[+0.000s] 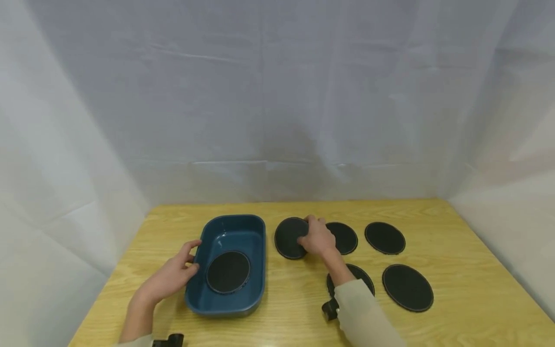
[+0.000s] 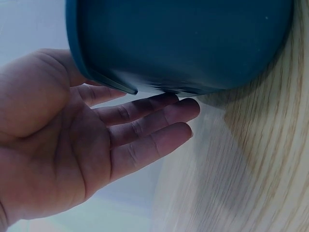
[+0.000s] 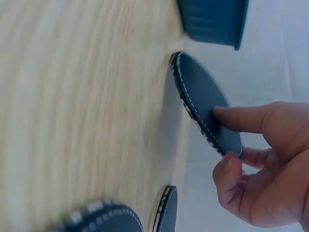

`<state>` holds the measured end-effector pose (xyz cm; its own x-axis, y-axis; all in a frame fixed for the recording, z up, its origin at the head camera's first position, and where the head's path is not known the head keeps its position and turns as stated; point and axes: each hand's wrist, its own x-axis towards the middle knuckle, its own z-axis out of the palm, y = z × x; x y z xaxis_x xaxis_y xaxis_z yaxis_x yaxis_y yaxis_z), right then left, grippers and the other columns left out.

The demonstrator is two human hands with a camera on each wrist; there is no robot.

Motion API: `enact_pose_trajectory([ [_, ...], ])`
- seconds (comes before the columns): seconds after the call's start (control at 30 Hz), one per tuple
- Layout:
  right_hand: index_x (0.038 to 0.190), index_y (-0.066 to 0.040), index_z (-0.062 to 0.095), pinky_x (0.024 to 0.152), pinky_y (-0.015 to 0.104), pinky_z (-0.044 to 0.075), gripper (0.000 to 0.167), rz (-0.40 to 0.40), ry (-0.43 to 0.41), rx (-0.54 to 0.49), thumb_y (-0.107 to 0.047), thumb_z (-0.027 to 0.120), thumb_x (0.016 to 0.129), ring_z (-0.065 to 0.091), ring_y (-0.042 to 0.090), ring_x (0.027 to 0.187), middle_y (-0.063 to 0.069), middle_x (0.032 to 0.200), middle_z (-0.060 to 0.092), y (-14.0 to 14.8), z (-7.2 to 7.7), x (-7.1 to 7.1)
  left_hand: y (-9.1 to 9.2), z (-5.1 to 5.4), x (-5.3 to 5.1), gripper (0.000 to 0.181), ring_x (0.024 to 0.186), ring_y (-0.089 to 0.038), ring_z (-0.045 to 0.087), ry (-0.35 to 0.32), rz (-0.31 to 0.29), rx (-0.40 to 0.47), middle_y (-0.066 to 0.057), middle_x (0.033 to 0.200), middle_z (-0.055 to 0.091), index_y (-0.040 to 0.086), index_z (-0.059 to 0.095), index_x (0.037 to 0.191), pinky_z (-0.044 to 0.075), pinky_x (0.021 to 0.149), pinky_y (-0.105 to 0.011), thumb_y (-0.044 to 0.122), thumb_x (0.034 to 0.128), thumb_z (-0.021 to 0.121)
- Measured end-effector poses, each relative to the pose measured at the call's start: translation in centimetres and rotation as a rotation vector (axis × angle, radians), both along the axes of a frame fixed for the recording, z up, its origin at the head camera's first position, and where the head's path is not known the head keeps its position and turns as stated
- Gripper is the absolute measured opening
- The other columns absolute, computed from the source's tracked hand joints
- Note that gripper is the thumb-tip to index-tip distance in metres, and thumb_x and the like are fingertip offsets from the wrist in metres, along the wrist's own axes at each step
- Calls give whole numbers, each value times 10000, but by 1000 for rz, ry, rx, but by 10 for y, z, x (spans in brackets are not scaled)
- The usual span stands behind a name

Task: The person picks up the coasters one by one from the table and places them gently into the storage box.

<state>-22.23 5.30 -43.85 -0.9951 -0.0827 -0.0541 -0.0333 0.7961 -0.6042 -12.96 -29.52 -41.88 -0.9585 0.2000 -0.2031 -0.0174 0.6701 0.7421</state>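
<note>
A black round coaster [image 1: 289, 239] with pale edge stitching is pinched by my right hand [image 1: 320, 238], thumb on its face. In the right wrist view this coaster [image 3: 200, 89] is tilted up off the wood. My left hand [image 1: 171, 275] is at the left side of a blue rectangular tub [image 1: 261, 270], thumb and forefinger at its rim. The left wrist view shows the other fingers of the left hand [image 2: 91, 140] nearly straight beside the tub's outer wall [image 2: 178, 43]. Another black coaster [image 1: 228, 272] lies inside the tub.
Several more coasters lie to the right on the wooden table [image 1: 295, 308]: two at the back [image 1: 345, 239] [image 1: 385, 238], one partly under the right forearm [image 1: 357, 277], and one at front right [image 1: 407, 287]. Pale sheeting [image 1: 260, 96] hangs behind and at both sides.
</note>
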Motion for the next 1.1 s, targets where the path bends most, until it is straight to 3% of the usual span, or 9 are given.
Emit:
enact_pose_trajectory([
  [0.07, 1390, -66, 510, 697, 473, 498, 540, -3, 16, -9, -192, 704, 902, 634, 347, 920, 222, 1293, 568, -1, 1, 5, -1, 0, 0, 586, 1096, -366, 589, 0, -1, 2, -332, 1286, 532, 10, 225, 1520, 528, 733, -390, 106, 1005, 489],
  [0.17, 1419, -62, 485, 551, 379, 445, 511, -9, 29, -41, -160, 641, 943, 613, 255, 699, 191, 1240, 637, -2, 2, 15, -1, 1, 1, 585, 1125, -383, 575, 2, -4, 1, -332, 1292, 530, 6, 224, 1520, 532, 752, -401, 103, 1007, 487],
  [0.27, 1440, -46, 464, 440, 298, 322, 491, -12, 24, -127, -108, 580, 967, 438, 166, 469, 172, 1056, 689, -2, 3, 25, -1, 2, 2, 584, 1151, -395, 562, 3, -7, 0, -332, 1301, 527, 2, 225, 1520, 530, 772, -407, 102, 1007, 487],
  [0.33, 1439, -31, 461, 423, 267, 291, 476, -4, 30, -189, -73, 548, 973, 358, 130, 426, 146, 908, 687, -2, 4, 30, -2, 3, 3, 586, 1158, -398, 558, 6, -11, -1, -333, 1303, 526, -1, 224, 1520, 529, 780, -411, 102, 1007, 488],
  [0.5, 1419, 20, 466, 485, 281, 340, 445, 37, 45, -312, -32, 501, 979, 403, 133, 490, 72, 726, 579, -1, 8, 40, -4, 6, 6, 584, 1153, -403, 561, 27, -13, -15, -337, 1289, 534, -15, 232, 1511, 531, 809, -441, 92, 999, 494],
  [0.67, 1429, 24, 457, 521, 302, 381, 452, 44, 10, -388, -46, 507, 985, 468, 157, 500, 67, 737, 549, -2, 8, 42, -5, 7, 9, 581, 1157, -400, 566, 35, -6, -27, -344, 1296, 533, -17, 239, 1508, 531, 816, -436, 90, 997, 495],
  [0.8, 1442, 10, 433, 565, 320, 480, 465, 12, -22, -473, -54, 511, 988, 602, 242, 528, 98, 816, 595, -1, 3, 40, -5, 8, 9, 593, 901, -315, 621, 12, 15, 9, -330, 1246, 557, 6, 221, 1522, 519, 677, -381, 95, 1001, 489],
  [0.9, 1431, 15, 430, 570, 384, 547, 449, -23, -27, -562, -52, 498, 992, 647, 321, 580, 139, 877, 604, 0, 0, 39, -4, 8, 10, 598, 708, -243, 566, -25, 34, 50, -311, 1211, 564, 30, 205, 1532, 482, 582, -349, 87, 1003, 478],
  [1.1, 1418, 18, 436, 565, 444, 574, 435, -77, 0, -689, -55, 500, 994, 650, 279, 554, 189, 947, 598, 4, 0, 41, -3, 7, 11, 590, 631, -222, 526, -47, 52, 62, -304, 1215, 553, 56, 209, 1534, 482, 556, -353, 80, 1004, 467],
])
